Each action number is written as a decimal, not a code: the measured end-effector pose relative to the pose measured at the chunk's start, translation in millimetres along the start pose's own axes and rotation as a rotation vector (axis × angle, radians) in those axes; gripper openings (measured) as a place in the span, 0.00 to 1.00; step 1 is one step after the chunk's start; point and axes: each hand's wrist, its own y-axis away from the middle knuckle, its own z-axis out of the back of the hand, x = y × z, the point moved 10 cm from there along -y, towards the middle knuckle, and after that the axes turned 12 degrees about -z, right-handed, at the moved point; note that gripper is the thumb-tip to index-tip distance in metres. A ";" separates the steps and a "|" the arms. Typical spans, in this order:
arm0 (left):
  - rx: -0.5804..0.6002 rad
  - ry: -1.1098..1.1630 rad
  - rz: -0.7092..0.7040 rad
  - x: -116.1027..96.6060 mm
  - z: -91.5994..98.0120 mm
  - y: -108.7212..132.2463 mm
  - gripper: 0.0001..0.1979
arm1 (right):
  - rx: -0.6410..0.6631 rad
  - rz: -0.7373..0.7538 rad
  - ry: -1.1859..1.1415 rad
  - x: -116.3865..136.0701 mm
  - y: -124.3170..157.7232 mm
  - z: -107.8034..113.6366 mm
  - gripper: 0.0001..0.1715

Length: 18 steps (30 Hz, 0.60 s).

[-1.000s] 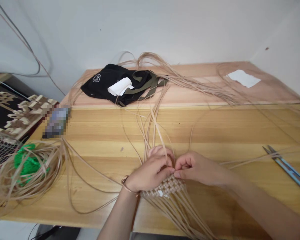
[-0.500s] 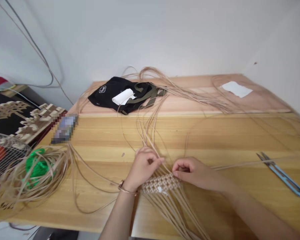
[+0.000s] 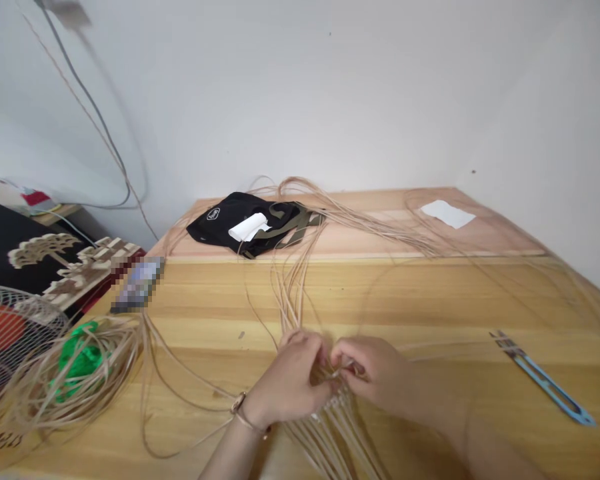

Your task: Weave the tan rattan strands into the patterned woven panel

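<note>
My left hand (image 3: 290, 380) and my right hand (image 3: 373, 370) meet over a flat woven piece of pale cane strips (image 3: 336, 405), and their fingers close on strips at its top edge. The hands hide most of the weave, and motion blur softens the fingertips. Long loose strips (image 3: 291, 293) rise from the weave across the wooden table (image 3: 205, 293), while others hang toward me past the table's front edge. A thin bracelet and a watch-like band (image 3: 239, 403) circle my left wrist.
Blue-handled thread snips (image 3: 543, 378) lie at the right of the table. At the left sits a coil of cane strips (image 3: 97, 370) around a green bundle (image 3: 83, 360). Farther back are a black bag (image 3: 245, 223), a white paper (image 3: 447, 213) and a blurred phone (image 3: 139, 285).
My hands have drawn together and now cover most of the weave, with fingers closed on strips. The view has tilted upward, so the table sits lower in the picture.
</note>
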 end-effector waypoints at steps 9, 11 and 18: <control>-0.017 0.346 -0.007 -7.0 -11.5 -5.2 0.20 | -0.063 0.069 0.015 -4.7 -3.0 5.3 0.01; 0.009 0.536 0.003 -3.0 -20.2 -2.8 0.28 | -0.071 0.123 0.017 -6.7 -1.5 4.8 0.04; 0.079 0.890 0.038 4.0 -31.8 -3.1 0.33 | -0.210 0.243 -0.103 -7.7 8.1 11.4 0.09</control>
